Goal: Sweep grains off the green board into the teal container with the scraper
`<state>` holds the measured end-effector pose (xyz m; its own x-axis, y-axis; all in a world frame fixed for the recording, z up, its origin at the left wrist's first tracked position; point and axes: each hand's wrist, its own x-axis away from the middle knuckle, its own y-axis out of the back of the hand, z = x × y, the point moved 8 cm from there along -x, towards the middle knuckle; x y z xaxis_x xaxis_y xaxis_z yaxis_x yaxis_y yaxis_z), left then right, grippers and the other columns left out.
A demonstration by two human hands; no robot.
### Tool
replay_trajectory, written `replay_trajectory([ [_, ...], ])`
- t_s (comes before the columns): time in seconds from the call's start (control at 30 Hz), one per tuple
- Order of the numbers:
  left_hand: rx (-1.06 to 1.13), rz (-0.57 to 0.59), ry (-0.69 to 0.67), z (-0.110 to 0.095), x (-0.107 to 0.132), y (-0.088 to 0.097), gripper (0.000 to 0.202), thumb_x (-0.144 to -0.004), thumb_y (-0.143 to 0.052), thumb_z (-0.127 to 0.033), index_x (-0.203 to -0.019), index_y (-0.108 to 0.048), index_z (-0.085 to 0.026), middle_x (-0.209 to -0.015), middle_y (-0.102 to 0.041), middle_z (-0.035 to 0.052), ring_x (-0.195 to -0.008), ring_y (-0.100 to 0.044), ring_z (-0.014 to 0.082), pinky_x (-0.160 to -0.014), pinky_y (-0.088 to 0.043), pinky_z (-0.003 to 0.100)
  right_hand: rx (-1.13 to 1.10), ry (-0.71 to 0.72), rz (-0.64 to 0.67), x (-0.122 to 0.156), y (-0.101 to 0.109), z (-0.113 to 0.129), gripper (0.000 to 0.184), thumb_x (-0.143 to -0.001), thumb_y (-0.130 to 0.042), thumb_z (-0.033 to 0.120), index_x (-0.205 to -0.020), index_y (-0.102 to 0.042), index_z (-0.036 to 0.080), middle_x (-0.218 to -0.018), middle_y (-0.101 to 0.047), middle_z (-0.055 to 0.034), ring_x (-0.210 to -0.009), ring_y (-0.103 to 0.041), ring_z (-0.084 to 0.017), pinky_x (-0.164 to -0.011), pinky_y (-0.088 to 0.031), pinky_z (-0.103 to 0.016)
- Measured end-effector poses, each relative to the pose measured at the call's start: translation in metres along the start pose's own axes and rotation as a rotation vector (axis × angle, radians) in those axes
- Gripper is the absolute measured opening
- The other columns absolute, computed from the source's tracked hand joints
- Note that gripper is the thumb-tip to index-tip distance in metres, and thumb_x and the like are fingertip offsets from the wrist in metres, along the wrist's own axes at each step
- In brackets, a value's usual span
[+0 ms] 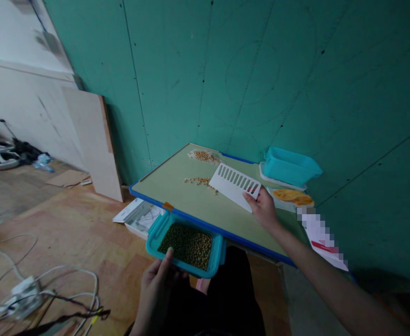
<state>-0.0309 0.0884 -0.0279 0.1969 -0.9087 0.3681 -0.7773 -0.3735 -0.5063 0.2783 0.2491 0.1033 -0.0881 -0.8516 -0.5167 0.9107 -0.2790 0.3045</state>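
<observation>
My left hand (159,282) grips the near side of a turquoise plastic container (216,257), thumb over its rim. Dark green beans (179,237) fill its left part, and pale yellow beans (201,249) lie to the right. The container is below the front edge of the table (177,193), above my lap. My right hand (265,209) holds a flat white slotted plastic board (228,190) tilted over the tabletop. Beside the board's left end, a loose row of yellow beans (198,180) is scattered. Farther back lies a pile of yellow beans (204,156), seemingly on clear plastic.
A second turquoise container (291,167) stands on a white lid at the back right, with a yellow-orange packet (292,198) before it. A green wall (198,84) borders the table. A white box (144,221) sits below left; cables and a power strip (24,296) lie on the floor.
</observation>
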Motion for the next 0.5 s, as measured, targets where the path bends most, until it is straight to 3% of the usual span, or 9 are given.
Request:
replay_trajectory([
  [0.5, -0.044, 0.005, 0.007, -0.007, -0.003, 0.001, 0.046, -0.066, -0.079, -0.055, -0.053, -0.057, -0.017, -0.046, -0.058, -0.0010, -0.047, -0.059, 0.0148, -0.044, -0.042, 0.023, -0.069, -0.034, 0.076, 0.004, -0.009, 0.017, 0.036, -0.080, -0.068, 0.046, -0.102, -0.057, 0.020, -0.097, -0.071, -0.0067, -0.089, -0.068, -0.023, -0.082, -0.054, -0.038],
])
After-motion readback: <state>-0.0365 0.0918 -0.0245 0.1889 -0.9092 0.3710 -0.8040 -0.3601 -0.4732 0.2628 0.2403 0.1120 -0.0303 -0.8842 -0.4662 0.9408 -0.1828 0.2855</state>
